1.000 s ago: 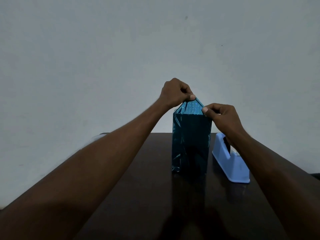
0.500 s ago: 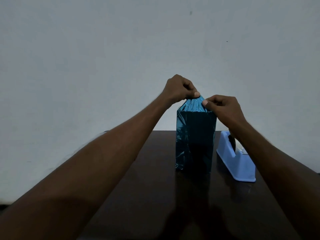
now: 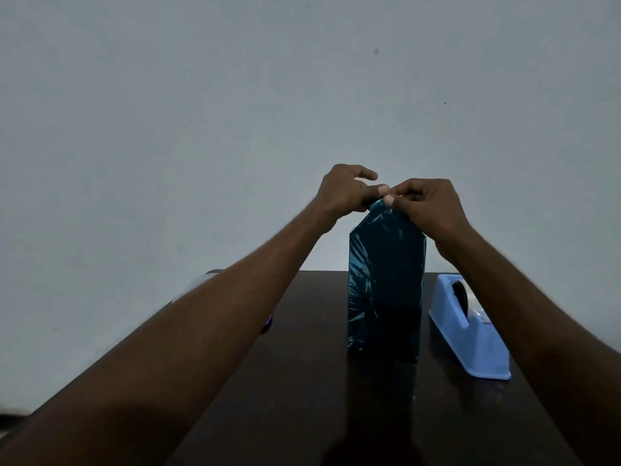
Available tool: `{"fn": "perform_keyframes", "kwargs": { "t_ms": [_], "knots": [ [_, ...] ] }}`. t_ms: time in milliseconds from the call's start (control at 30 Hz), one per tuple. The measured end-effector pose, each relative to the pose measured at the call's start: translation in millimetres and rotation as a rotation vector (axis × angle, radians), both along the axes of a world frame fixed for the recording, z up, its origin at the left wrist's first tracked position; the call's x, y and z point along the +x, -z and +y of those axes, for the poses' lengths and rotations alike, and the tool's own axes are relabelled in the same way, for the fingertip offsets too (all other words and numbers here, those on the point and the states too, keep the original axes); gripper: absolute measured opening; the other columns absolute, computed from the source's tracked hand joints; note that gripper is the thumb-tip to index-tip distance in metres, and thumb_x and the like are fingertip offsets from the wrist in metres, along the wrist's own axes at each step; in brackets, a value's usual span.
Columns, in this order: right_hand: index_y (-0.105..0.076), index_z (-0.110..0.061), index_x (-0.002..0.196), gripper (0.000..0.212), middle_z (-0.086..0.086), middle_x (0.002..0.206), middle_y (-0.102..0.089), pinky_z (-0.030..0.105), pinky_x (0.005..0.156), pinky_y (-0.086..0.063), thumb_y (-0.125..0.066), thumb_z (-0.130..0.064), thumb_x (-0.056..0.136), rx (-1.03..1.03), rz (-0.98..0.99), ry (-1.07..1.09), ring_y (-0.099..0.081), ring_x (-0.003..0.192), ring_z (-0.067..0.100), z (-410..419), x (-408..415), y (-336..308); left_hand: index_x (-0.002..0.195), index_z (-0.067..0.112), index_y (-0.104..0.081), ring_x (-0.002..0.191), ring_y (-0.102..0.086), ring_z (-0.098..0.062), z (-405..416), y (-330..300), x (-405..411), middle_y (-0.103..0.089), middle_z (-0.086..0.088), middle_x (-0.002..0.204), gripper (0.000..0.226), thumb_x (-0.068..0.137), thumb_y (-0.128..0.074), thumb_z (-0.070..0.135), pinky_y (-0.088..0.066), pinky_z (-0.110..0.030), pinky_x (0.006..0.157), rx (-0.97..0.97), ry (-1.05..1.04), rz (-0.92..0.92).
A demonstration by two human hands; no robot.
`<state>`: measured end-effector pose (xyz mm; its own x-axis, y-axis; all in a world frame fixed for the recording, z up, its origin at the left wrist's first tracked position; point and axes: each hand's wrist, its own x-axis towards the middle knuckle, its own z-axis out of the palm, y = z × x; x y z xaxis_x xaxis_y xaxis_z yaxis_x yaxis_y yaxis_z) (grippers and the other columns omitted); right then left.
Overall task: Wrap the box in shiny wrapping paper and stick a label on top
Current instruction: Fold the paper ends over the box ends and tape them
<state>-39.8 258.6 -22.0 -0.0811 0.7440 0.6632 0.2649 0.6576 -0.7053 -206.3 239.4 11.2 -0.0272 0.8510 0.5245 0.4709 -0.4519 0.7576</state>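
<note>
A tall box (image 3: 386, 290) covered in shiny teal wrapping paper stands upright on the dark table (image 3: 302, 381). The paper above the box narrows to a peak. My left hand (image 3: 346, 191) pinches that peak from the left with thumb and fingers. My right hand (image 3: 426, 203) pinches the same peak from the right, its thumb tip touching the paper edge. The two thumbs nearly meet over the peak. No label is in sight.
A light blue tape dispenser (image 3: 470, 331) with a roll of tape sits on the table just right of the box, under my right forearm. A small purple object (image 3: 267, 322) peeks out beneath my left forearm. A plain wall stands behind the table.
Both hands have closed in on the middle, so the paper top has gone from a wide flap to a narrow peak. The right hand moved left and up to meet the left.
</note>
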Motion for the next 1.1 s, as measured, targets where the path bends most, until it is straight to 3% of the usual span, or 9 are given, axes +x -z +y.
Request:
{"fn": "perform_keyframes", "kwargs": {
  "t_ms": [100,233,400,533,733,933,1100],
  "knots": [
    [-0.077,-0.015,0.084,0.008,0.006,0.076,-0.074,0.037,0.074,-0.055,-0.079,-0.022,0.08,0.013,0.015,0.0,-0.067,0.071,0.016,0.6,0.2,-0.5,0.101,0.013,-0.071,0.071,-0.072,-0.012,-9.2,1.2,-2.8,-0.075,-0.001,0.075,0.02,0.091,-0.065,0.03,-0.058,-0.027,0.072,0.113,-0.103,0.041],
    [-0.078,-0.015,0.083,0.008,0.006,0.078,-0.074,0.039,0.079,-0.057,-0.079,-0.023,0.08,0.004,0.036,0.005,-0.066,0.074,0.015,0.1,-0.4,-0.3,0.091,0.022,-0.074,0.071,-0.066,-0.001,-20.7,15.5,-10.8,-0.072,0.009,0.074,0.008,0.085,-0.069,0.024,-0.055,-0.025,0.072,0.342,-0.283,0.109],
    [-0.078,-0.015,0.079,0.007,0.006,0.078,-0.074,0.046,0.084,-0.056,-0.078,-0.022,0.078,0.006,0.043,-0.008,-0.069,0.079,0.021,0.4,-0.7,-0.1,0.083,0.026,-0.074,0.074,-0.065,-0.002,-30.5,39.6,-6.7,-0.07,0.013,0.076,0.003,0.082,-0.073,0.023,-0.055,-0.027,0.069,0.484,-0.267,0.199],
    [-0.078,-0.013,0.083,0.009,0.004,0.08,-0.075,0.048,0.086,-0.057,-0.077,-0.021,0.08,0.017,0.029,0.004,-0.071,0.085,0.024,-1.3,-0.5,-0.4,0.088,0.027,-0.078,0.071,-0.067,-0.004,-26.4,42.9,-1.4,-0.073,0.012,0.077,0.007,0.082,-0.075,0.026,-0.057,-0.034,0.069,0.451,-0.249,0.249],
    [-0.078,-0.017,0.082,0.007,0.004,0.079,-0.075,0.05,0.084,-0.057,-0.077,-0.023,0.08,0.02,0.02,-0.015,-0.072,0.084,0.025,-3.8,-0.5,-0.6,0.089,0.024,-0.078,0.066,-0.067,-0.007,-23.4,36.6,3.2,-0.073,0.007,0.07,0.009,0.081,-0.076,0.027,-0.056,-0.028,0.065,0.37,-0.252,0.197],
    [-0.077,-0.017,0.082,0.006,0.006,0.079,-0.075,0.051,0.083,-0.057,-0.076,-0.023,0.081,0.039,-0.016,-0.025,-0.072,0.083,0.026,-4.9,0.7,-2.5,0.085,0.019,-0.079,0.075,-0.07,-0.008,-19.5,30.7,-0.7,-0.075,0.004,0.077,0.007,0.08,-0.077,0.023,-0.059,-0.035,0.075,0.232,-0.148,0.136],
    [-0.077,-0.02,0.085,0.01,0.005,0.08,-0.075,0.048,0.084,-0.058,-0.075,-0.029,0.081,0.061,-0.018,-0.021,-0.072,0.083,0.024,-3.4,3.0,-2.8,0.083,0.018,-0.079,0.066,-0.062,0.0,-18.9,26.7,-5.0,-0.073,0.006,0.074,0.006,0.081,-0.077,0.024,-0.049,-0.018,0.064,0.15,-0.068,0.075]
  ]
}}
